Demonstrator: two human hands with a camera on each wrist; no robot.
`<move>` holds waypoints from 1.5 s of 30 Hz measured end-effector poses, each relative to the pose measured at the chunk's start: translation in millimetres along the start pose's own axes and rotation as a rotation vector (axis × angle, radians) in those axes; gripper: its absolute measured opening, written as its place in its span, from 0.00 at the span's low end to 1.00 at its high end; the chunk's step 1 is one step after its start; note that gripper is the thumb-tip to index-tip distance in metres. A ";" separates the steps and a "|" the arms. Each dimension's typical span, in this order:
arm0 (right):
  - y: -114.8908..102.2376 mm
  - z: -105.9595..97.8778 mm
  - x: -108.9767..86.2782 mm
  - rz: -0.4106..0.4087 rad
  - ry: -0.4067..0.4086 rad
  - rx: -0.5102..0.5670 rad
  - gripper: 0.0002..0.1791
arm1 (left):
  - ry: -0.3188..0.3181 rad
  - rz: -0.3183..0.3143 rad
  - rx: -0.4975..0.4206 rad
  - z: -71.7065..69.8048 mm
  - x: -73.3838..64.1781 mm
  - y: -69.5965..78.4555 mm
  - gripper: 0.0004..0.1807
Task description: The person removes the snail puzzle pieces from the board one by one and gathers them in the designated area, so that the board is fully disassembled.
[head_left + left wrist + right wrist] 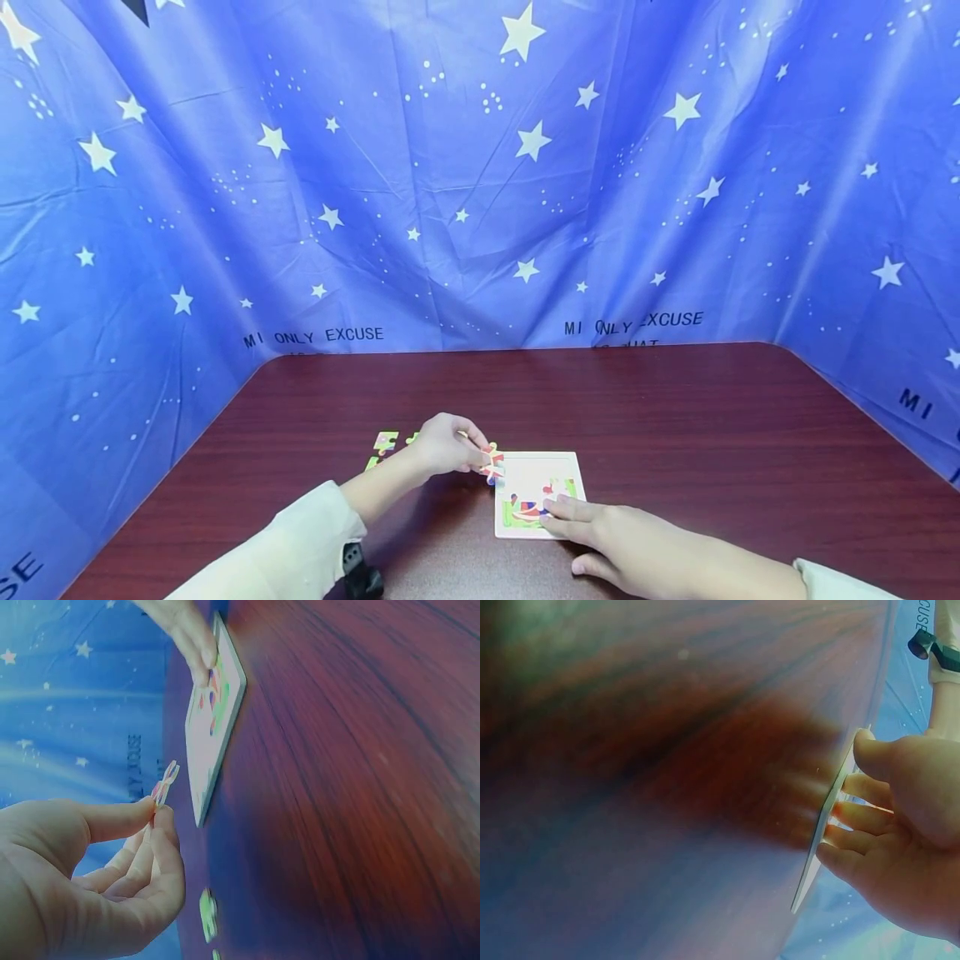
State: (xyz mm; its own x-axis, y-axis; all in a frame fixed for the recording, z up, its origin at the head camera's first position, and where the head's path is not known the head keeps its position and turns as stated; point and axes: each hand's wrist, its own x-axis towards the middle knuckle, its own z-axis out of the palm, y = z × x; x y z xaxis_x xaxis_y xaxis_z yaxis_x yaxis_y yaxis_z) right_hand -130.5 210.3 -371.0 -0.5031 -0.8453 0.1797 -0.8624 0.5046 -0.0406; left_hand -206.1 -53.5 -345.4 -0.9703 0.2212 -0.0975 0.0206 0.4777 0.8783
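Between thumb and forefinger my left hand (448,446) pinches a colourful jigsaw piece (492,463), just over the left edge of a white puzzle tray (542,460). The left wrist view shows that jigsaw piece (166,784) raised above the table, apart from the tray (199,761). Several pieces fill the tray's near part, with red, green and blue printing; its far part is bare white. My right hand (630,537) lies over the tray's near right side, its fairly straight fingers touching the fitted pieces. In the right wrist view the fingers of the right hand (889,810) reach over the tray's rim.
Loose green jigsaw pieces (386,442) lie on the dark red-brown table (675,417) left of the tray, partly hidden by the left forearm. A blue curtain with white stars (465,167) hangs around the table's back and sides.
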 end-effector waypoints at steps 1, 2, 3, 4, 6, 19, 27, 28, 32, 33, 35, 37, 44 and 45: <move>-0.1 -0.1 -0.3 0.000 0.003 -0.002 0.25 | 0.001 -0.005 0.003 -3.2 -1.1 -1.9 0.06; -0.2 -0.2 -0.7 -0.001 0.006 -0.002 0.25 | 0.004 -0.009 0.004 -6.3 -2.2 -3.8 0.07; -0.3 -0.2 -1.1 -0.003 0.009 -0.002 0.25 | 0.007 -0.013 0.008 -9.3 -3.4 -5.7 0.07; -0.5 -0.4 -1.4 -0.002 0.011 -0.001 0.25 | 0.009 -0.018 0.009 -12.2 -4.5 -7.7 0.07; -0.9 -0.9 -1.8 -0.002 0.012 0.005 0.25 | 0.017 -0.032 0.005 -17.9 -6.9 -11.1 0.07; -2.0 -2.9 -0.6 0.037 -0.026 0.040 0.26 | 0.184 -0.088 0.086 -46.3 -19.5 -38.3 0.06; -1.4 -3.4 -0.8 0.026 -0.021 0.048 0.26 | 0.274 -0.008 0.273 -51.8 -25.4 -45.0 0.05; -1.4 -3.4 -0.7 0.027 -0.022 0.050 0.26 | 0.282 0.014 0.297 -51.8 -26.0 -45.4 0.05; -1.5 -3.5 -0.7 0.031 -0.027 0.056 0.26 | 0.307 0.075 0.373 -49.8 -27.2 -46.4 0.08; -1.6 -3.6 -0.7 0.031 -0.026 0.056 0.26 | 0.312 0.084 0.391 -48.9 -27.1 -46.7 0.09; -1.9 -3.6 -0.8 0.031 -0.025 0.052 0.26 | 0.318 0.094 0.417 -47.3 -26.8 -47.1 0.10; -2.1 -3.7 -0.9 0.029 -0.025 0.047 0.26 | 0.326 0.104 0.441 -46.3 -26.7 -46.8 0.11; -1.8 -3.7 -1.7 0.022 -0.020 0.038 0.26 | 0.351 0.099 0.488 -46.6 -27.5 -45.9 0.11; -1.6 -3.5 -1.8 0.021 -0.019 0.037 0.26 | 0.351 0.099 0.490 -46.8 -27.7 -45.8 0.11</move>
State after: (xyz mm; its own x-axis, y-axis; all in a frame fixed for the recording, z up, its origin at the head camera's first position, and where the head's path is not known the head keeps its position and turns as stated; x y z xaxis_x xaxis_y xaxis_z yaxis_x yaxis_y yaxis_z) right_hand -128.1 211.6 -367.8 -0.5217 -0.8381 0.1594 -0.8530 0.5157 -0.0803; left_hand -191.4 -121.3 -361.0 -0.9778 0.0305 0.2071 0.1421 0.8230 0.5500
